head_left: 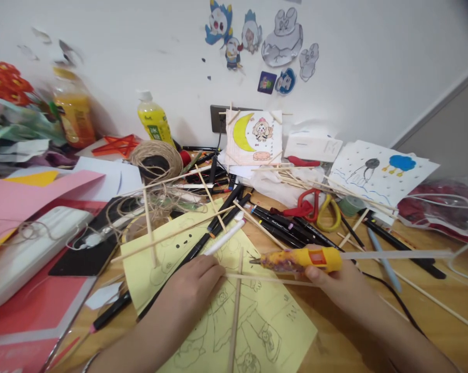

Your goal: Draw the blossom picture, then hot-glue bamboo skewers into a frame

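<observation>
My right hand (333, 282) is closed around a yellow hot glue gun (323, 259), its nozzle pointing left and a long translucent glue stick (397, 254) jutting from its back. The left end of a thin wooden stick (268, 280) disappears under the curled fingers of my left hand (195, 282). That stick's right end reaches my right hand; whether that hand grips it too, I cannot tell. It crosses a second wooden stick (236, 321), which lies lengthwise over a yellow sheet (292, 331) with pencil drawings. The glue gun's tip is above the sheet, right of the crossing.
More joined sticks (172, 233) lie beyond my left hand, among black markers (187, 264) and twine (160, 158). Red-handled scissors (306, 207) and yellow-handled scissors (329, 213) lie farther back. A stick-framed drawing (253, 137) leans at the wall. Two drink bottles (154, 116) stand back left.
</observation>
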{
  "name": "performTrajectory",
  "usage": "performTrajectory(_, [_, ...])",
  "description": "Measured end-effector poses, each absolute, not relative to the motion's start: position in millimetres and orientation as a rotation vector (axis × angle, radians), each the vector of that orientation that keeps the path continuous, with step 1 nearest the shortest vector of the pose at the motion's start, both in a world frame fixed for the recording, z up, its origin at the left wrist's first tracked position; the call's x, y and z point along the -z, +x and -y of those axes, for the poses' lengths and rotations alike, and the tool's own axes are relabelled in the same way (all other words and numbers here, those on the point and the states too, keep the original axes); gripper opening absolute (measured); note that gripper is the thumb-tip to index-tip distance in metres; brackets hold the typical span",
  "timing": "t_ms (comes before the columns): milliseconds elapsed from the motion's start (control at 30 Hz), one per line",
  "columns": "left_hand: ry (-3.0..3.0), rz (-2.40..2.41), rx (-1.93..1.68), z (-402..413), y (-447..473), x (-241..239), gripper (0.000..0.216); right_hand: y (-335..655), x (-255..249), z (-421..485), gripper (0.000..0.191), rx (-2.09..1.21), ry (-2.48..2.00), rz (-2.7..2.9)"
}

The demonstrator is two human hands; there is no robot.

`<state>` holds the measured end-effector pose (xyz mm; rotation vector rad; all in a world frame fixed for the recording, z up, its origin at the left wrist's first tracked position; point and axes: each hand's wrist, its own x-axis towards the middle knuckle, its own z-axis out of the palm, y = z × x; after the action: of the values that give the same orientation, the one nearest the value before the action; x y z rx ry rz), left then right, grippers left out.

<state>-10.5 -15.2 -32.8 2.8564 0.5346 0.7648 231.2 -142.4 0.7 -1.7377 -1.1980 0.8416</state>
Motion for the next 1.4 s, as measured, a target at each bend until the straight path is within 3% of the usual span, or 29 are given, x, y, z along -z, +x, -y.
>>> performTrajectory(500, [2.803,-0.480,-0.814,20.2,-14.0,25.4,0.018,222.6,7.2,129.5,0.034,-0.817,-2.020,1.257])
performTrajectory(733, [2.771,-0.481,-0.752,22.5,-15.4,18.0,0.025,221.6,9.9,129.0,0.036,-0.778,-2.098,1.299])
performTrajectory(1400, [2.724,-0.484,-0.701,26.7,-14.1,16.6,0.027,221.3,6.6,129.3,0.034,-0.803,-2.056,1.334])
